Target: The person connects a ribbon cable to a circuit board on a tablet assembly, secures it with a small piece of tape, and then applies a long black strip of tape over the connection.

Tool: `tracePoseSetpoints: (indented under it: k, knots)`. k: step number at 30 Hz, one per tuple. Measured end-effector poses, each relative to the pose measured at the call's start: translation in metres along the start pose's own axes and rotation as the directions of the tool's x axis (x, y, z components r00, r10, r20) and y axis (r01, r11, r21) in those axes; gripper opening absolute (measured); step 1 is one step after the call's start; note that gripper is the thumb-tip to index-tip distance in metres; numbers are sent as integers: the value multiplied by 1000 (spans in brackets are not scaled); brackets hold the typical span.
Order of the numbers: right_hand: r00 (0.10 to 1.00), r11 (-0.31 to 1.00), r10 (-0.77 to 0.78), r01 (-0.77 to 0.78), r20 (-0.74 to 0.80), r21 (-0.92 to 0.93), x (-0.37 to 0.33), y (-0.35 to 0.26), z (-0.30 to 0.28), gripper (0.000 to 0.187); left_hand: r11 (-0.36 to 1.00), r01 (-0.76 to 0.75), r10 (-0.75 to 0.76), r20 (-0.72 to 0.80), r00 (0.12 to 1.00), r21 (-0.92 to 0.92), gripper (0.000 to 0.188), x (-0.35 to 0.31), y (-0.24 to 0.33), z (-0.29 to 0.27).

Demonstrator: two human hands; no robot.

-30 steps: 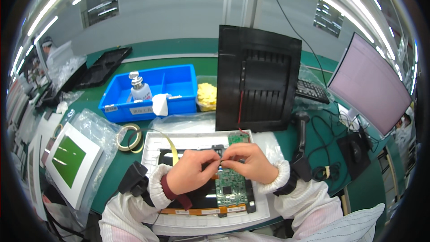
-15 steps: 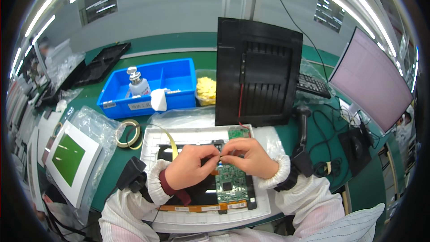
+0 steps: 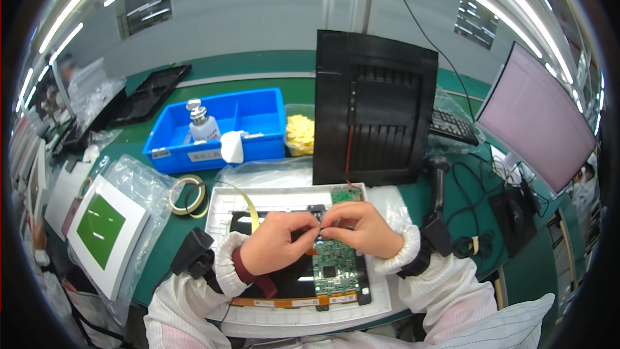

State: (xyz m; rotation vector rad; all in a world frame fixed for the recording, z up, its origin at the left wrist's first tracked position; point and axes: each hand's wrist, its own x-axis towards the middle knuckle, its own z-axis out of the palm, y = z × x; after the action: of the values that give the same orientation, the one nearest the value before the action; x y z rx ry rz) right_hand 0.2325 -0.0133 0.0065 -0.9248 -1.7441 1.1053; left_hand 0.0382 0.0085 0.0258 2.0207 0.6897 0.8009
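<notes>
Working at the far end of the green circuit board [image 3: 342,271]

The board is set lengthwise over the right part of a dark panel [image 3: 296,285], within a white shell [image 3: 258,317] on the green tabletop [image 3: 160,238]. Taken from the board, with twelve o'clock at the far side, the left hand [image 3: 274,245] is held near ten o'clock and the right hand [image 3: 363,229] near one. The fingers [image 3: 345,209] of both are gathered at eleven, over the board's far-left corner; whether a small part is clamped between the tips cannot be told. Fine handling at that corner is judged to be the step in hand; for the next move, steady tips and light pressure are called for.

From six to eight, an orange strip [image 3: 284,304] is dotted with white labels [image 3: 303,302], too small to be read. At ten, a tape roll [image 3: 176,198] is laid. Between ten and eleven, a blue tray [image 3: 265,150] is placed, with a white label [image 3: 205,157] of dark printed characters stuck on its front; inside, a metal-capped bottle [image 3: 205,131] is stood. Just past twelve, a black cover [image 3: 387,108] is stood upright. At two, a monitor [image 3: 539,116] is set, its screen text too faint to be made out.
</notes>
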Motion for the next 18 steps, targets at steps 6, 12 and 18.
tracePoseSetpoints:
  k: [6, 12, 18]
  knots:
    - [999, 997, 42, -40, 30, -61, -2, -10, 0, 8, 1000, -10, 10, 25, 1000, -4, 10, 0, 0, -1]
    - [961, 942, -272, 256, -49, -217, -5, -11, 8, 13, 977, 93, -73, 109, 991, -190, 13, -2, -2, -2]
    - [823, 783, -563, 504, -71, -365, -5, -1, 12, 18, 894, 263, -207, 186, 960, -362, 13, 0, -5, -3]
